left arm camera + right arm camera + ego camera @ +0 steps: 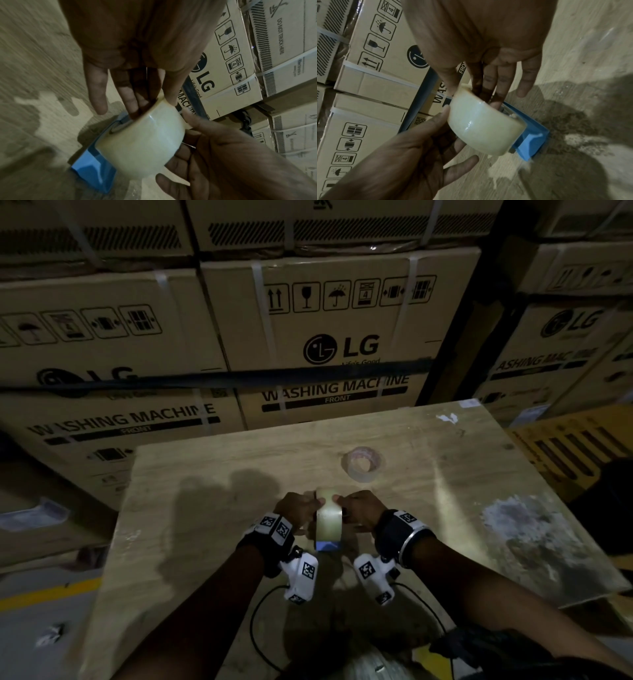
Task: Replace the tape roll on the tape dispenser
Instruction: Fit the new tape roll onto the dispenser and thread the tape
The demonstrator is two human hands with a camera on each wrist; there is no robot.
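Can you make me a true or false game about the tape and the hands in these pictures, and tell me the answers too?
1. Both hands touch the big pale tape roll. True: the left hand and the right hand are on its two sides.
2. The tape dispenser is red. False: it is blue.
3. A second tape roll lies flat on the wooden table. True.
4. That second roll is in the right hand. False: it lies alone, farther back.
5. The boxes behind say LG. True.
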